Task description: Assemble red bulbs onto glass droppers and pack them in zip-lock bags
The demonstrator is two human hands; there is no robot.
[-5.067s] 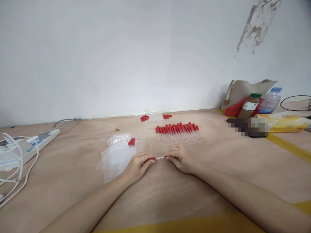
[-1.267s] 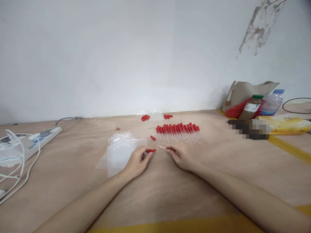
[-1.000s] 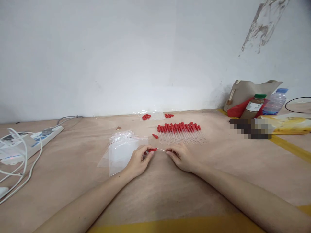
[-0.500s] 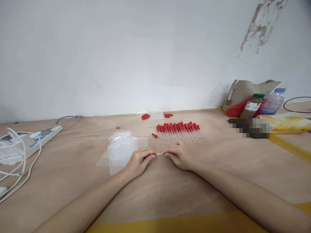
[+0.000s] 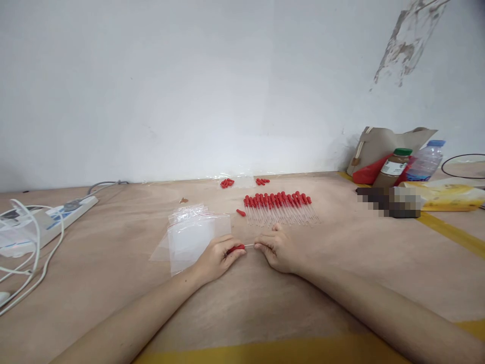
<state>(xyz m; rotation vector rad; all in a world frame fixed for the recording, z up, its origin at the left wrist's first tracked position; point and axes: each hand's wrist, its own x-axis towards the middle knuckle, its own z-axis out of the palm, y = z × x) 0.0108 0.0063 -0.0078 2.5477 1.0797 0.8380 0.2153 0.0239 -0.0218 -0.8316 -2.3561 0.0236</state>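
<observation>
My left hand (image 5: 217, 258) is closed, pinching a red rubber dropper bulb (image 5: 237, 247) between thumb and fingers. A thin clear dropper tube (image 5: 249, 245) bridges the gap to my right hand (image 5: 275, 248), whose fingertips pinch its other end. The tube meets the bulb's mouth; how deep it sits inside is hidden by the left fingers. Beyond the hands lies a row of several assembled droppers (image 5: 278, 201), red bulbs pointing to the wall. One loose red bulb (image 5: 240, 213) rests left of that row.
Clear zip bags (image 5: 193, 237) lie left of my hands. Near the wall are two small piles of red bulbs (image 5: 227, 183) on clear plastic. A power strip (image 5: 71, 212) with white cables is far left. Bottles (image 5: 394, 167), a bag (image 5: 394, 139) and a yellow packet (image 5: 447, 197) stand right.
Both hands have shifted slightly toward me, with the bulb and tube between them. The left thumb has lowered, so more of the red bulb shows.
</observation>
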